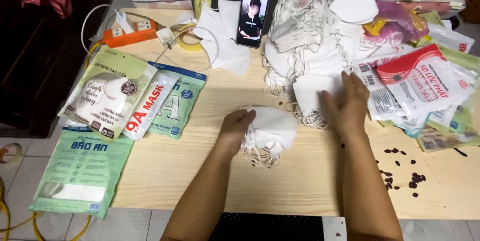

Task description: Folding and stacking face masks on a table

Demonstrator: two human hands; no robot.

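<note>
My left hand (pixel 235 127) grips the left side of a small stack of white face masks (pixel 272 130) lying on the light wooden table (pixel 200 171); their ear loops trail out below. My right hand (pixel 345 102) rests flat, fingers spread, on the near edge of a big loose pile of white masks (pixel 312 41) behind it. A single flat mask (pixel 309 91) sits just left of that hand.
Green and white packaged mask bags (pixel 115 96) lie along the left edge. A phone (pixel 253 15) stands propped at the back. An orange power strip (pixel 127 33) and tape roll sit back left. Empty wrappers (pixel 425 83) pile up right; dark seeds (pixel 400 171) are scattered near right.
</note>
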